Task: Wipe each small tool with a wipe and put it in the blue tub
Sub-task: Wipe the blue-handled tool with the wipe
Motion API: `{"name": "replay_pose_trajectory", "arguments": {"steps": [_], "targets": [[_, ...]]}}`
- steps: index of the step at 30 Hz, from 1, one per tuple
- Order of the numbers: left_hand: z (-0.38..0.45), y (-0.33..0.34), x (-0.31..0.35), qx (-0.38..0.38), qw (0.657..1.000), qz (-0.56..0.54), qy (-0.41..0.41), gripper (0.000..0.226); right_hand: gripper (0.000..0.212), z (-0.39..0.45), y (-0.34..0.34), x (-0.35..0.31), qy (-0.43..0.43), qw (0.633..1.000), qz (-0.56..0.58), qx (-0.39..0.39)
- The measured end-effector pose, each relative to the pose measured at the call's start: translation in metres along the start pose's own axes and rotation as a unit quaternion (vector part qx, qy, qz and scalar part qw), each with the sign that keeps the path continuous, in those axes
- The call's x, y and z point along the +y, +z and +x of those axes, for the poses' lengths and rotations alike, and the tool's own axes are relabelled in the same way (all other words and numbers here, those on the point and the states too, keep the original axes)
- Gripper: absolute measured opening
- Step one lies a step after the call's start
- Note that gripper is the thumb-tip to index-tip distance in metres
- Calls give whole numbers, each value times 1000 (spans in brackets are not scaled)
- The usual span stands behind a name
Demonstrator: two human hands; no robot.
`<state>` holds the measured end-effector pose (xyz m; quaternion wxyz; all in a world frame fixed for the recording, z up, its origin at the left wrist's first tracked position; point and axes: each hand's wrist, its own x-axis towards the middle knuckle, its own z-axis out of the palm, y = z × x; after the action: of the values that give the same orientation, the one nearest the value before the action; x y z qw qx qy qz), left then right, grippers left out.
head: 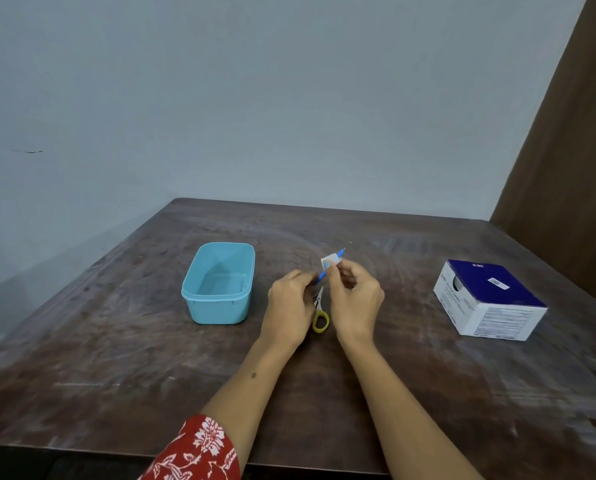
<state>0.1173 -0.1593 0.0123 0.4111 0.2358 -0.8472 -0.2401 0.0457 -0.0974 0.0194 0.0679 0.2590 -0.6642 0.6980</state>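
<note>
Wiping is the step in hand, right of the blue tub. The left hand pinches the lower end of a slim blue-handled tool, holding it slantwise above the tabletop, its thin metal tip pointing up and away from the tub. The right hand has its fingers curled on a small white wipe, folded around the tool's handle partway up. So both hands are closed on something: left on the tool, right on the wipe.

The tub sits open-topped to the left of the hands, and it looks empty from here, so my read is that this is the first tool through. Directly under the hands, a little further from the tub, a pair of yellow-handled scissors lies flat on the tabletop, untouched, and partly hidden by the left hand. Far off on the opposite side from the tub stands a blue-and-white box, probably the wipe supply, though its print is too small to read.

Next move, as I judge it: draw the wipe along to the fine tip, carefully, since that hooked end could snag the wipe. Then the left hand carries the tool leftward over the tub's rim and lets go. Scissors after that.
</note>
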Motion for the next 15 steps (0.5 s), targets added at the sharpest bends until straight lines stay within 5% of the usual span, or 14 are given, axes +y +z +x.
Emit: {"name": "replay_pose_trajectory", "arguments": {"steps": [7,12,15], "targets": [[-2,0,3,-12,1000,1,11,32,9,0,-3,-4,-4,998,40,53],[0,-2,0,10,1000,-1,5,34,16,-1,1,0,11,1000,-2,-22],[-2,-1,3,-4,1000,0,7,31,12,0,-1,-3,-7,999,21,40]]}}
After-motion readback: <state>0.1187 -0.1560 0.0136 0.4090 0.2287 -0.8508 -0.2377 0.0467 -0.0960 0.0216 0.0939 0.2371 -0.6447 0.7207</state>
